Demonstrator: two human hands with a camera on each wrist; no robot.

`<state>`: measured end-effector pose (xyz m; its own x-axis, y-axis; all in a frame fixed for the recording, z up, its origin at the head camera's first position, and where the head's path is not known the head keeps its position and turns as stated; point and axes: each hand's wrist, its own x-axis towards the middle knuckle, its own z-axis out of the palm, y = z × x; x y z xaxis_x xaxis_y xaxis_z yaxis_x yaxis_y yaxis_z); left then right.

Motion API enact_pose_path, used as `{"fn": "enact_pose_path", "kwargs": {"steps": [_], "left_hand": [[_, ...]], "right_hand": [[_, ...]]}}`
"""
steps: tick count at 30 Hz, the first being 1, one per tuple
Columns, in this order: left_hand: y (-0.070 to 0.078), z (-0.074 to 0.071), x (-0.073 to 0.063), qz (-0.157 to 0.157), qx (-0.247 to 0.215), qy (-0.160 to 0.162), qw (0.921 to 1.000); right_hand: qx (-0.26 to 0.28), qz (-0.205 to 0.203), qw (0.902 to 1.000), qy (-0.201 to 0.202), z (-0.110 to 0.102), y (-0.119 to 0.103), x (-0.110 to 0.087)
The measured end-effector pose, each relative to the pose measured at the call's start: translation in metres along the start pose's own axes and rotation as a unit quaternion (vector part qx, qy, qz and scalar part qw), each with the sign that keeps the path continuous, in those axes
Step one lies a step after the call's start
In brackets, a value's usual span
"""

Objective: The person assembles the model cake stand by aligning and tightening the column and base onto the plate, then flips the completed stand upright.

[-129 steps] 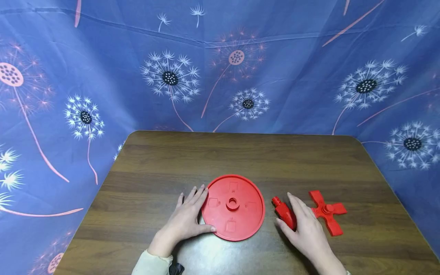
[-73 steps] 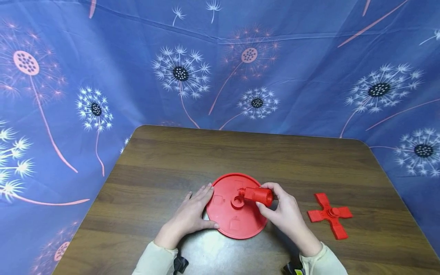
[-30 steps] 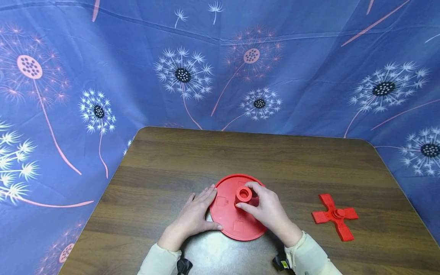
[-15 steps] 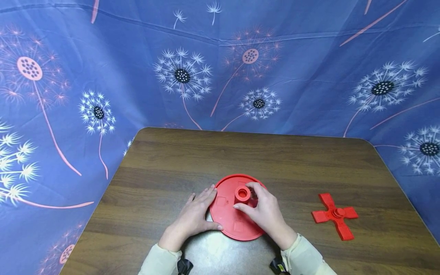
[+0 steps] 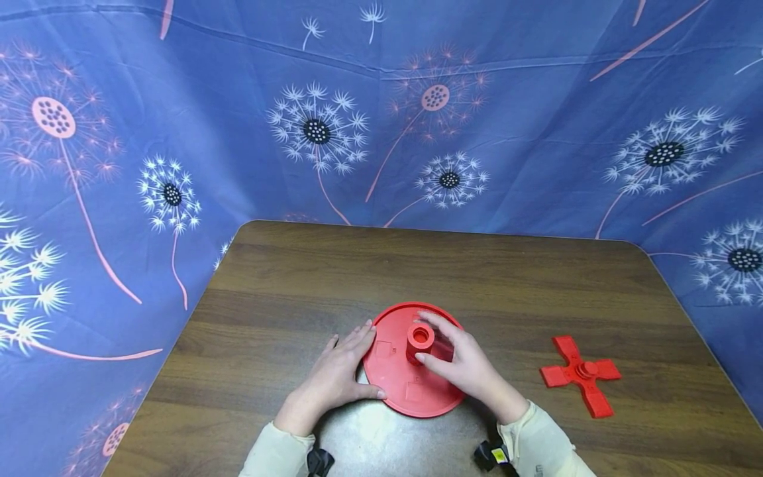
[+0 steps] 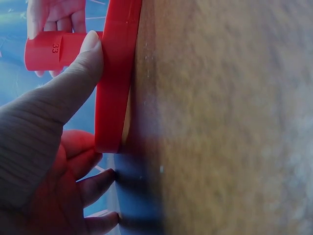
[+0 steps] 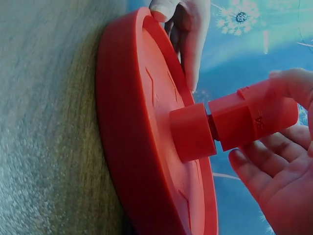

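Observation:
A round red plastic disc with a raised rim lies on the wooden table. My left hand rests against its left edge, thumb on the near rim and fingers spread along the side. Over the disc's central socket stands a red hollow cylinder, its lower end in the socket, slightly tilted, with a narrow gap showing in the right wrist view. My right hand surrounds the cylinder loosely. Its thumb lies at the near side; the index finger stands off behind it.
A red four-armed cross piece with a threaded stub lies on the table to the right. Blue cloth printed with dandelions hangs behind and beside the table.
My right hand has brought the cylinder from the table's right side and stood it on the disc's centre. It has turned it there, and its fingers have since loosened. The left hand stays at the disc.

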<state>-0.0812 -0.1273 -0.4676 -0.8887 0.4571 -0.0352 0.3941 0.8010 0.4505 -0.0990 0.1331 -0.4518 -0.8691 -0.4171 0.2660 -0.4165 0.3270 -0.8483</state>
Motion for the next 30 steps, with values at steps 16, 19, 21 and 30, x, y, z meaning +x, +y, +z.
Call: {"fn": "enact_pose_path", "kwargs": {"steps": [16, 19, 21, 30], "left_hand": [[0.000, 0.000, 0.001, -0.002, -0.003, -0.001, 1.0000], [0.001, 0.000, 0.001, -0.001, -0.003, 0.001, 1.0000], [0.001, 0.000, 0.001, -0.002, -0.004, -0.001, 1.0000], [0.001, 0.001, 0.001, 0.000, -0.003, 0.000, 1.0000]], "right_hand": [[-0.083, -0.003, 0.9896, 0.118, 0.013, -0.001, -0.001], [-0.111, 0.008, 0.9834, 0.143, 0.017, -0.003, -0.002], [-0.125, 0.011, 0.9797, 0.156, 0.018, -0.003, -0.003], [-0.054, -0.015, 0.9934, 0.100, 0.013, 0.002, -0.003]]}}
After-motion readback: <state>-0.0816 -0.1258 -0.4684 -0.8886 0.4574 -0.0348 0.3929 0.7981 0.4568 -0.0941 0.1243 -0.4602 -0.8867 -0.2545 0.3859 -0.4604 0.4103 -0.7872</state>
